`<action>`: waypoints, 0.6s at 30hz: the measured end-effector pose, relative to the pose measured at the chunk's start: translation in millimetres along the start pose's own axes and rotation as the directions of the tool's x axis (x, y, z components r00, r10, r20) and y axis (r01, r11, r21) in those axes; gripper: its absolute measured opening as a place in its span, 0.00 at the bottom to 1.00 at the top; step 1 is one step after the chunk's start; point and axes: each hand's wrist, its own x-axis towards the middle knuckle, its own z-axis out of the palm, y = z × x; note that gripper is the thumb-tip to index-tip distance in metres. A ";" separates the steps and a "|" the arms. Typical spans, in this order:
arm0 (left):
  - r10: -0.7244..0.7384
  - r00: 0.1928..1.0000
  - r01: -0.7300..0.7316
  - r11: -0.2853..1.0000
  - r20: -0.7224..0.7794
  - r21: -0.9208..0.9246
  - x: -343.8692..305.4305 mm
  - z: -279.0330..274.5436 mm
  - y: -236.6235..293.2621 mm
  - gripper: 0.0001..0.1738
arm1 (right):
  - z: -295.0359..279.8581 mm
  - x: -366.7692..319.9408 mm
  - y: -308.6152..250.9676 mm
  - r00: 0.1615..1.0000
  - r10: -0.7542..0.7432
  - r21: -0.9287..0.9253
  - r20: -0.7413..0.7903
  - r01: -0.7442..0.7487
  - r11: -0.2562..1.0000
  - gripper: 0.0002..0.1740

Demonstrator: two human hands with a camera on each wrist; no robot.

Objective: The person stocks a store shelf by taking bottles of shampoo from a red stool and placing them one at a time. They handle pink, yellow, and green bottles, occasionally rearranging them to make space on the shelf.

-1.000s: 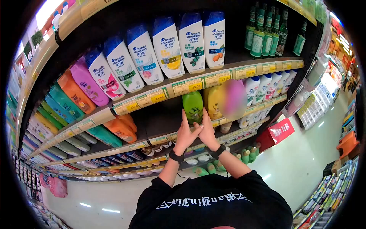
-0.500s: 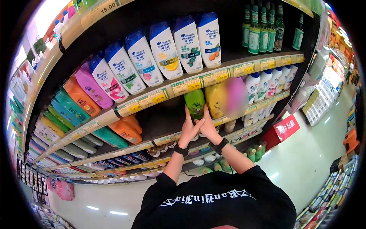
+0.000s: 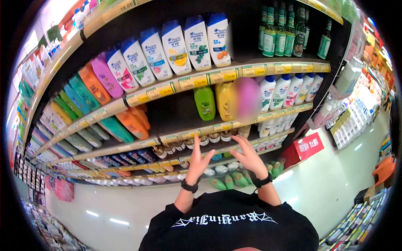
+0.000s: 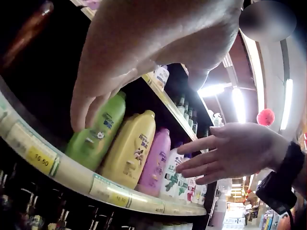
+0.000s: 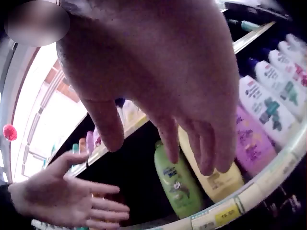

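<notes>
A green shampoo bottle (image 3: 204,103) stands upright on the second shelf, left of a yellow bottle (image 3: 223,102). My left hand (image 3: 198,164) is below and in front of the green bottle, fingers straight, thumb spread. To its right, my right hand (image 3: 250,159) is also spread, apart from the bottles. Nothing lies between the two palms. In the left wrist view the green bottle (image 4: 103,127) is partly covered by the near left hand (image 4: 158,43). The right wrist view has the green bottle (image 5: 177,184) beyond the right hand's fingers (image 5: 165,136).
White bottles with blue caps (image 3: 176,50) line the upper shelf, with green glass bottles (image 3: 279,35) at its right. Orange bottles (image 3: 132,123) lean left of the bare shelf stretch. A price rail (image 3: 190,133) edges the shelf; a red box (image 3: 305,148) stands low right.
Both hands have let go of the green bottle, drawn back toward the body and moved apart. The bottle now stands on the shelf by itself. The head view has shifted slightly.
</notes>
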 end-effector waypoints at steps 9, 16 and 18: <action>-0.257 0.959 0.254 0.966 -0.119 -0.042 -158.5 75.0 -2.4 0.57 | -80.3 -137.4 31.2 0.990 0.137 0.017 -0.041 -0.136 0.991 0.25; -0.276 0.956 0.289 0.946 -0.098 0.147 -266.1 135.5 51.8 0.50 | -96.8 -237.6 53.7 0.966 0.243 0.001 0.093 -0.244 0.970 0.25; -0.334 0.939 0.344 0.922 -0.084 0.179 -287.1 131.4 61.3 0.48 | -95.1 -253.1 50.3 0.960 0.237 0.038 0.149 -0.245 0.969 0.24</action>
